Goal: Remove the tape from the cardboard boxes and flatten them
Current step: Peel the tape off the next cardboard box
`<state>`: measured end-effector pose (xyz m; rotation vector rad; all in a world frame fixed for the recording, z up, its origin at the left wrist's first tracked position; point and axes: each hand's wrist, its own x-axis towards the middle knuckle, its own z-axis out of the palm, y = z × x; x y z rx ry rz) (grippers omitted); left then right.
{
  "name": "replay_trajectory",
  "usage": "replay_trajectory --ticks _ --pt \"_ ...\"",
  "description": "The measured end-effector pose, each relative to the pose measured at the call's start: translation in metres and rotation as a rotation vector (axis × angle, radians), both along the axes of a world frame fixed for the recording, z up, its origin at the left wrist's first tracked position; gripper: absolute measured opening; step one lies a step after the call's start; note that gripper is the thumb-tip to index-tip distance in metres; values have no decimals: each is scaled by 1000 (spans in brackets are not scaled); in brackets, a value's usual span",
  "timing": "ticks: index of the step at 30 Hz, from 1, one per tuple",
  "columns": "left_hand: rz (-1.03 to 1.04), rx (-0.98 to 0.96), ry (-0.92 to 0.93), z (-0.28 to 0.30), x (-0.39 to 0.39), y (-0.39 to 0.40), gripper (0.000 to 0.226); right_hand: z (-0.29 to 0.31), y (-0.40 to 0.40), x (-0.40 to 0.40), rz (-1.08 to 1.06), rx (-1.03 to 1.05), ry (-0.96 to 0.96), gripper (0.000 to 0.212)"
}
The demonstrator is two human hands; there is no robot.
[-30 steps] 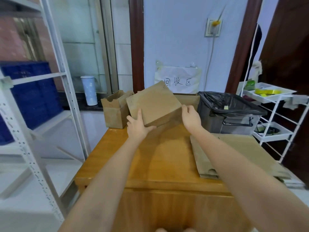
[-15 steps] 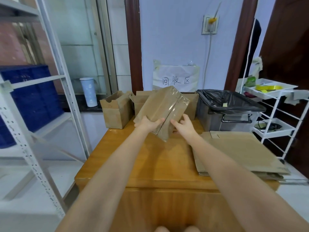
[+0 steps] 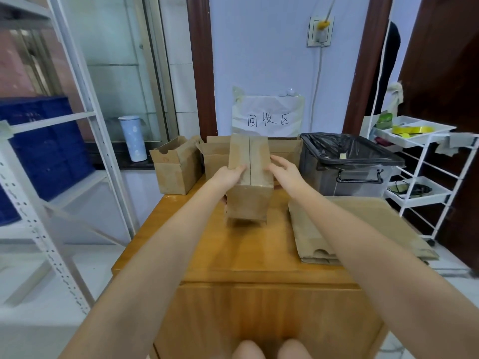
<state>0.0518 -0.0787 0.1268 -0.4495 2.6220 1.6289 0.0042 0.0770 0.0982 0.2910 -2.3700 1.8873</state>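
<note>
A closed brown cardboard box (image 3: 249, 193) stands on the wooden table (image 3: 233, 257), its top seam running away from me under clear tape. My left hand (image 3: 230, 174) grips its left side, fingertips on the top face. My right hand (image 3: 283, 168) holds the right side, fingers spread along the top edge. A stack of flattened cardboard (image 3: 344, 231) lies on the table to the right.
An open cardboard box (image 3: 176, 167) and another (image 3: 215, 156) stand at the table's back. A grey bin with a black liner (image 3: 344, 164) sits back right. A white metal shelf (image 3: 51, 151) is on the left, a white cart (image 3: 420, 161) on the right.
The box was tilted in the air between my hands; it now stands upright on the table with its taped seam facing up. Both hands shifted to its sides.
</note>
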Motion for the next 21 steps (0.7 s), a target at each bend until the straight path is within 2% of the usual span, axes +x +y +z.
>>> replay_trajectory --ticks 7,21 --pt "24 -106 -202 -1 13 6 75 -6 5 10 27 165 -79 49" --pt "59 -152 -193 -17 6 -3 80 -19 -8 7 19 148 -148 49"
